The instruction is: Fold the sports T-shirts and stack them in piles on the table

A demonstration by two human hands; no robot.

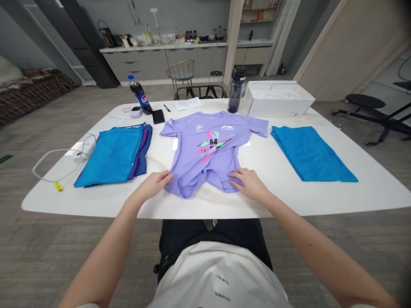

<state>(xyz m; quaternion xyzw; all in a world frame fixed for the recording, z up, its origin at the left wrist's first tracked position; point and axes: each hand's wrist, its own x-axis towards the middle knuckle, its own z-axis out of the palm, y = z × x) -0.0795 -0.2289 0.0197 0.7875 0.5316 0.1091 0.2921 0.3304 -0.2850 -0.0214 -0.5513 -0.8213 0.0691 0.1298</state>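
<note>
A lavender short-sleeved T-shirt (pixel 189 158) with a colourful print lies spread on the white table, its collar pointing away from me. Its lower hem is wavy and creased, with a raised fold in the middle. My left hand (pixel 156 184) pinches the hem's left corner between thumb and fingers. At the opposite side, my right hand (pixel 250 183) grips the hem's right part, the fingers slightly bent over the cloth. To the left sits a stack of folded blue and purple garments (pixel 112 154). A folded blue garment (pixel 313 152) lies flat on the right.
Along the far side of the table (pixel 205 209) stand a cola bottle (pixel 139 95), a dark water bottle (pixel 236 90) and a white open box (pixel 278 102). A black phone (pixel 158 116), a pen and paper (pixel 188 104) lie there. A white cable (pixel 48 152) loops past the left edge.
</note>
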